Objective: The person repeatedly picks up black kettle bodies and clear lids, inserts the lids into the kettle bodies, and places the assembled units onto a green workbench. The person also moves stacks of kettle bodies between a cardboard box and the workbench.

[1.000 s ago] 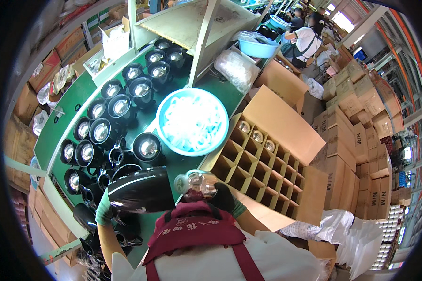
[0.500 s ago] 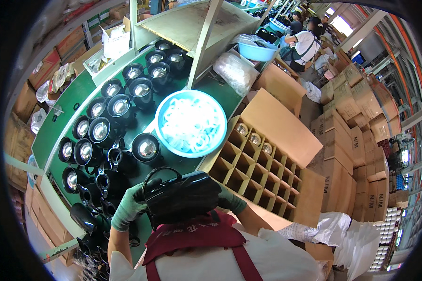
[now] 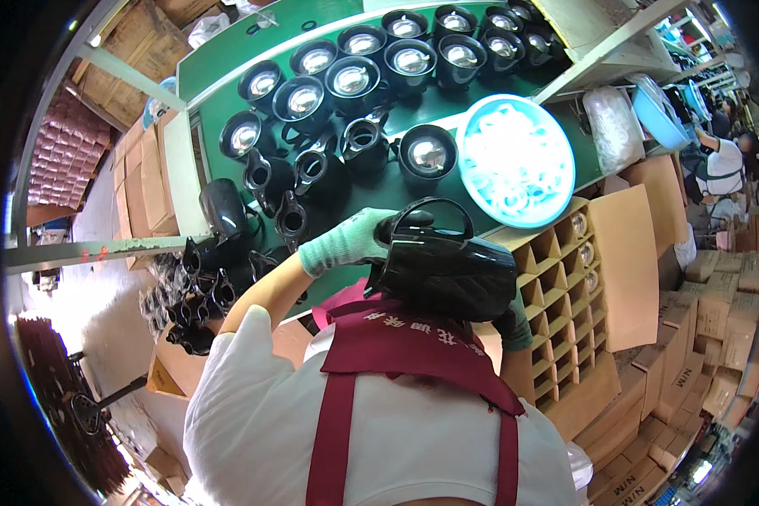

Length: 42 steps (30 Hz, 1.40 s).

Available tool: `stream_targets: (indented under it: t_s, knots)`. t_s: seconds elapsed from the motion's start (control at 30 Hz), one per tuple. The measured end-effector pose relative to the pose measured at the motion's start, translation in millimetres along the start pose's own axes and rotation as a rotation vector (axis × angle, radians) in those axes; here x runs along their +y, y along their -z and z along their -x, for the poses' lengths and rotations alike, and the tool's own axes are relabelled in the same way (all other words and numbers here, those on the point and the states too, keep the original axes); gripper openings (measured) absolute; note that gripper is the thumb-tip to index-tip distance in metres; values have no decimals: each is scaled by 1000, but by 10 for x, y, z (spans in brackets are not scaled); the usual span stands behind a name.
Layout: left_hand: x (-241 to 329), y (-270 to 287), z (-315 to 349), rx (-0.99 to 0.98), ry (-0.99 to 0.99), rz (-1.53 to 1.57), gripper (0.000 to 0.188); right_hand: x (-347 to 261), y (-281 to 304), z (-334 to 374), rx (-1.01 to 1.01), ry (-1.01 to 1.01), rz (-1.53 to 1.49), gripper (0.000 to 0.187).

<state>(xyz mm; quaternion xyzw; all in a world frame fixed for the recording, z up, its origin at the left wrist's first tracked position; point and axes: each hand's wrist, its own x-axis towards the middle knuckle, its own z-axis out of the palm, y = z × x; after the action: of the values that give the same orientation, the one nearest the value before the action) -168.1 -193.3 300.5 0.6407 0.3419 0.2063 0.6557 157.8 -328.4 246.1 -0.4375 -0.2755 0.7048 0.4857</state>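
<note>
Both hands hold one black kettle above the near edge of the green table, close to the person's chest. Left hand, in a pale green glove, grips the kettle's top end beside the looped handle, fingers curled shut around it. Right hand, in a darker green glove, is mostly hidden under the kettle's lower right side; it touches the body, but how far its fingers close cannot be told. Kettle lies tilted on its side, long axis running from upper left to lower right in the head view, handle loop uppermost and facing the table.

Beyond the hands, open black kettles stand in rows on the table, shiny insides showing. Loose black lids lie in a heap to the left of the left hand. A round blue basin of pale small parts sits on the table beyond the held kettle. To its right, just beside the table, stands a cardboard box with a grid of dividers; a few cells near the basin hold items. More stacked cartons lie farther right.
</note>
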Motion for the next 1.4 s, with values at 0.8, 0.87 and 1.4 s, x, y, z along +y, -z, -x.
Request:
stream_targets:
  t_s: [0.8,0.87,1.4]
  knots:
    - [199,1114,-81,970,-167,-1368,70,658,-909,-1109,-225,718,1639,27]
    - [666,1054,460,1116,-243,-1369,77,768,-1050,-1292,-210,763,1638,28]
    - [-84,82,821,64,-119,-1177,53,580,-815,-2044,-153,971,1570,42]
